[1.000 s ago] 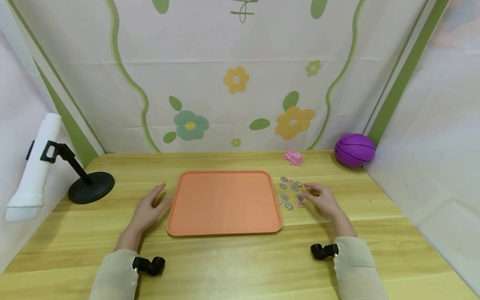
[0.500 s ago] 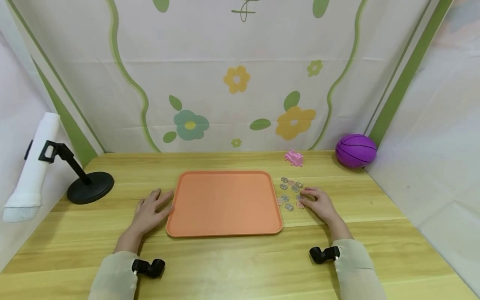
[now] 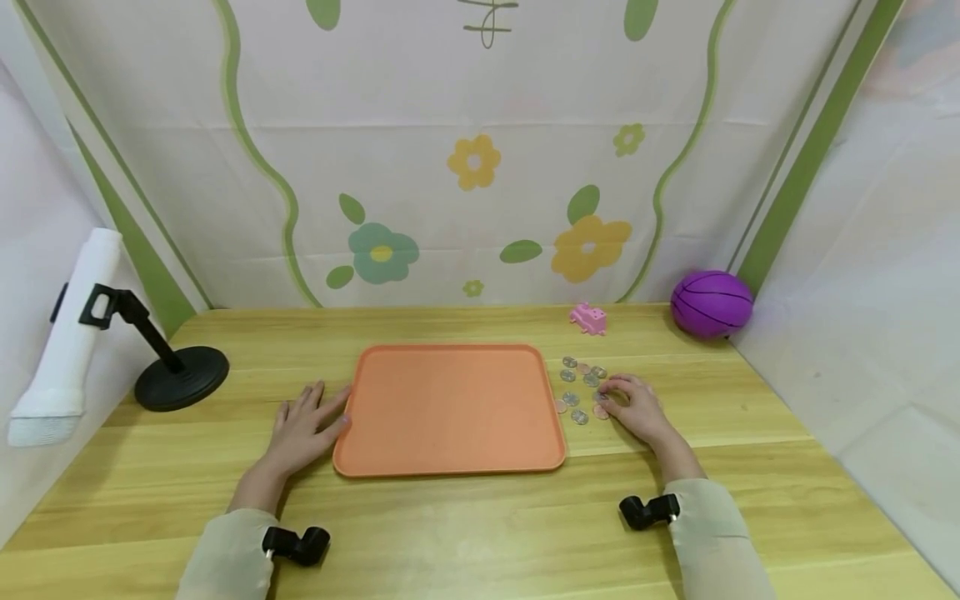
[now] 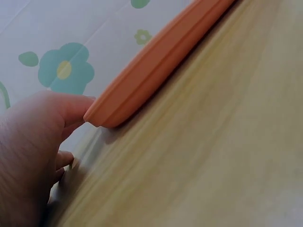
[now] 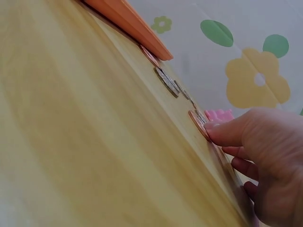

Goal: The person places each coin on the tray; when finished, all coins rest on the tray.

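Note:
An orange tray (image 3: 448, 408) lies flat on the wooden table. My left hand (image 3: 303, 433) rests at its left side, fingers spread, thumb and index fingertips touching the rim; the left wrist view shows those fingertips against the tray's end (image 4: 111, 111). Right of the tray lie several silver and copper coins (image 3: 580, 416). My right hand (image 3: 637, 412) is at their right side, thumb and index finger pinching a silver coin (image 3: 597, 396) that they partly cover. A copper coin (image 5: 199, 125) lies close to the thumb in the right wrist view.
A pink toy figure (image 3: 588, 318) stands behind the coins. A purple ball (image 3: 711, 304) sits in the back right corner. At the left, a white microphone-like object (image 3: 69, 342) leans on a black stand (image 3: 182, 377). Patterned cloth walls (image 3: 420, 108) border the table.
My left hand has moved right, from beside the tray to touching its rim. My right hand has come down and left onto a silver coin, its thumb and index finger closing together.

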Available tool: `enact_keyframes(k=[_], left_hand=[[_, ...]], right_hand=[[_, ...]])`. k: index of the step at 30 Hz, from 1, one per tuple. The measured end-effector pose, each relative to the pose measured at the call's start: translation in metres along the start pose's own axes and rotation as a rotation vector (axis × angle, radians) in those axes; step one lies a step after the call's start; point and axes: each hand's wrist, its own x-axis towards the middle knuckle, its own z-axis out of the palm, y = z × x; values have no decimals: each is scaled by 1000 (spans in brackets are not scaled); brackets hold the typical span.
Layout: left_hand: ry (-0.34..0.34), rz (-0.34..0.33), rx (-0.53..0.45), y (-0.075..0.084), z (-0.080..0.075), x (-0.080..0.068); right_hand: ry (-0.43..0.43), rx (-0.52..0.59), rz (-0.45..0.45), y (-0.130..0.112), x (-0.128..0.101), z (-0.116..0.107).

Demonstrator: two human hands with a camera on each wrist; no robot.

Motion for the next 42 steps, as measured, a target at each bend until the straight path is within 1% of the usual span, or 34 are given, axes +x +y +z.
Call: enact_keyframes(k=[5,13,20,23,26,29,31,33,35,39,42], left_hand=[[-19,-19,24,2,0,-2],[-41,-34,47,3,0,-3],[-34,-34,24,4,-1,-3],[-14,-26,0,2,0,-2],[34,-2,-35,-1,3,-1],[87,32,-101,-3,5,0],[110,51,-145,-4,7,1],[119,61,-185,-4,7,1],[122,64,-204,-3,7,1],[117,66,-209,-3,7,2],[134,72,-190,-4,7,2]], right_hand=[[-9,-39,10,-2,0,2],[-13,-62,8,-3,0,3],[8,-27,-12,-1,0,5],[42,8,-25,-1,0,5],[74,60,-36,-2,1,6],[79,102,-31,-3,2,6],[73,126,-18,-5,2,5],[62,145,-11,-5,2,5],[53,164,-12,-5,2,4],[41,182,-3,-5,1,4],[17,195,42,-6,3,3]])
